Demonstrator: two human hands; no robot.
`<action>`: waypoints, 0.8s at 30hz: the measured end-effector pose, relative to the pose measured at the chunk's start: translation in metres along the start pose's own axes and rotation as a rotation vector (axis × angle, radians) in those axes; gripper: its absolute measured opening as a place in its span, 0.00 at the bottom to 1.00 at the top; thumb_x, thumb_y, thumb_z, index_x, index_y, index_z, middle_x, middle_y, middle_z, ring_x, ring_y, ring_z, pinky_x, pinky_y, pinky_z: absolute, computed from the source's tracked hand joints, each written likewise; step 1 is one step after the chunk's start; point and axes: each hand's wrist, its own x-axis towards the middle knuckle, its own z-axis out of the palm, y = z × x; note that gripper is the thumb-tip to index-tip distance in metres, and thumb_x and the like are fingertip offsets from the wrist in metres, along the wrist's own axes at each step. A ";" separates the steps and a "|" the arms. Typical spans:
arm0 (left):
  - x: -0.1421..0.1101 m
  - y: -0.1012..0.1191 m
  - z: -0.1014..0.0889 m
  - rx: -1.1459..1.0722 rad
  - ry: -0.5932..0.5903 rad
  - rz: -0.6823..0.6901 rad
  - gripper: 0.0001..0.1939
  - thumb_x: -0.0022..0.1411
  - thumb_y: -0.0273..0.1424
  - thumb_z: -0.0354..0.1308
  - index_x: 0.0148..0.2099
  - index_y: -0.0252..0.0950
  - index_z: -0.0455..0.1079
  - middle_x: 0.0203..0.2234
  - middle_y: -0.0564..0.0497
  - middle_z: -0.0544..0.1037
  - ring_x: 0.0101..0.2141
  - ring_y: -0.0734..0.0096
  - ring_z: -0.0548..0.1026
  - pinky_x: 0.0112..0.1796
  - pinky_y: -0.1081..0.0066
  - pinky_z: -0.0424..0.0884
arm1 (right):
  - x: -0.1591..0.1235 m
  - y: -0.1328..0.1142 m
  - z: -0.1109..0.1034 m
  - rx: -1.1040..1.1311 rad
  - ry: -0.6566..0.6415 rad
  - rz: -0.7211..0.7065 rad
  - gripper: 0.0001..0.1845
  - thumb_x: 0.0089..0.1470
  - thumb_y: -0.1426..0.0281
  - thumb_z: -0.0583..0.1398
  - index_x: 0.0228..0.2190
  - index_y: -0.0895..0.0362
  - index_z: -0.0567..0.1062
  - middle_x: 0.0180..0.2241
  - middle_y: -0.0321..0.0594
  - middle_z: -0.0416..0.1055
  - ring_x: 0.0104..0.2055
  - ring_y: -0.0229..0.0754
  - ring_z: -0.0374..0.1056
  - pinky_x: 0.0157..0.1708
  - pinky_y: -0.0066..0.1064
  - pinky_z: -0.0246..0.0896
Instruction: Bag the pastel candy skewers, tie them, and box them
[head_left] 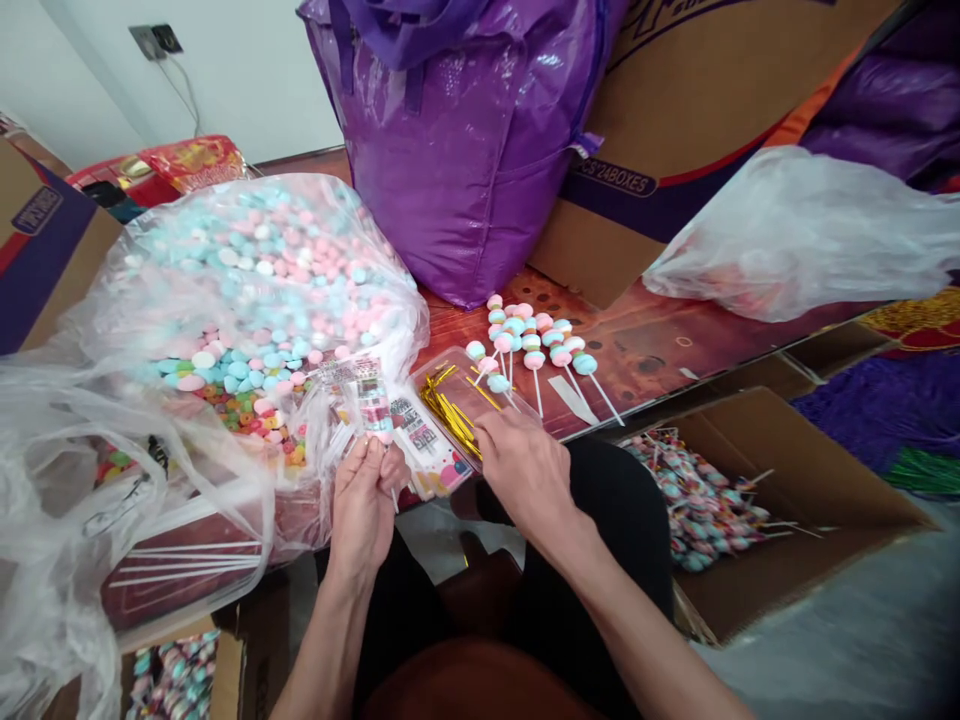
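Observation:
My left hand (367, 495) is closed around the stick of a candy lollipop (375, 405), held upright. Its pink and blue candies sit inside a clear printed wrapper. My right hand (525, 465) reaches over a clear plastic tray (480, 365), its fingers curled together at the gold twist ties (450, 410). What lies between those fingertips is hidden. Printed wrapper bags (424, 445) lie between my hands, partly beside the tray. Past my right hand, several unwrapped candy lollipops (534, 340) rest on the table with their sticks pointing toward me.
Clear bags of loose pink and blue candies (255, 260) cover the left of the table (645, 340). Behind stand a purple bag (465, 150) and a cardboard box (675, 120). An open box of wrapped lollipops (757, 420) sits below the table edge, right; another box (225, 680) lower left.

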 end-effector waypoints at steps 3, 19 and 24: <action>0.002 -0.010 -0.001 0.031 0.028 -0.031 0.19 0.52 0.36 0.72 0.28 0.34 0.63 0.20 0.59 0.57 0.22 0.82 0.53 0.23 0.79 0.54 | 0.018 0.004 0.004 -0.246 -0.067 -0.045 0.14 0.58 0.80 0.55 0.36 0.60 0.80 0.37 0.51 0.77 0.44 0.51 0.74 0.39 0.34 0.63; 0.008 -0.019 -0.002 0.034 -0.064 -0.028 0.15 0.54 0.34 0.70 0.35 0.35 0.67 0.22 0.57 0.67 0.22 0.82 0.57 0.25 0.80 0.59 | 0.025 0.022 0.018 0.392 0.115 -0.205 0.06 0.58 0.75 0.52 0.29 0.55 0.65 0.25 0.37 0.65 0.27 0.40 0.62 0.28 0.30 0.56; 0.009 -0.026 0.006 0.058 -0.046 -0.059 0.17 0.52 0.36 0.71 0.37 0.36 0.67 0.21 0.58 0.69 0.19 0.83 0.57 0.22 0.80 0.56 | -0.007 0.007 0.019 1.080 -0.060 -0.193 0.05 0.60 0.67 0.56 0.35 0.55 0.68 0.27 0.32 0.66 0.24 0.33 0.60 0.24 0.25 0.58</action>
